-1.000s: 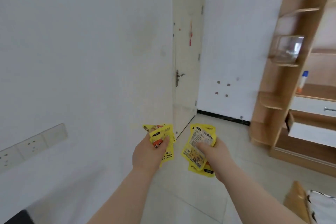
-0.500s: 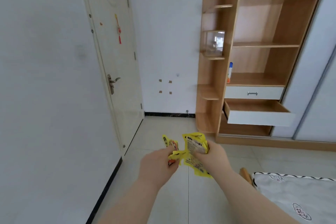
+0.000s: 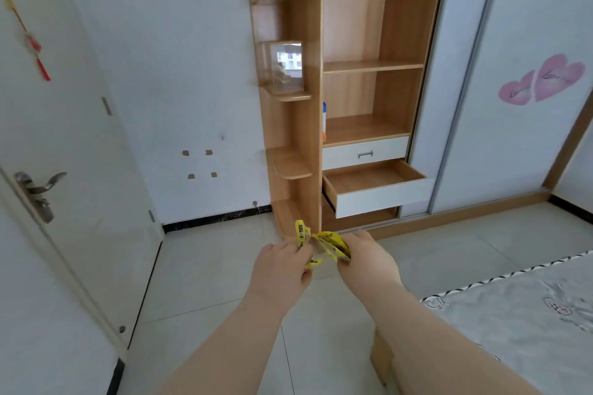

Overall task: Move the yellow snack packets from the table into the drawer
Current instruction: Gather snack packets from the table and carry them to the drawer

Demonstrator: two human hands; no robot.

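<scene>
- Clearly light and floppy, the yellow snack packets (image 3: 321,245) look crinkly, likely slippery.
- Left hand (image 3: 279,269) and right hand (image 3: 365,258) pinch them shut-fingered.
- Best gripped flat across middles; open drawer (image 3: 378,192) waits well ahead.

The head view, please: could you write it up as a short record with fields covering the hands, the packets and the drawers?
left hand: gripping yellow snack packets
right hand: gripping the same bunch
packets: in the air above the tiled floor, not yet in a drawer
lower drawer: pulled open, looks empty
upper drawer: shut
</scene>
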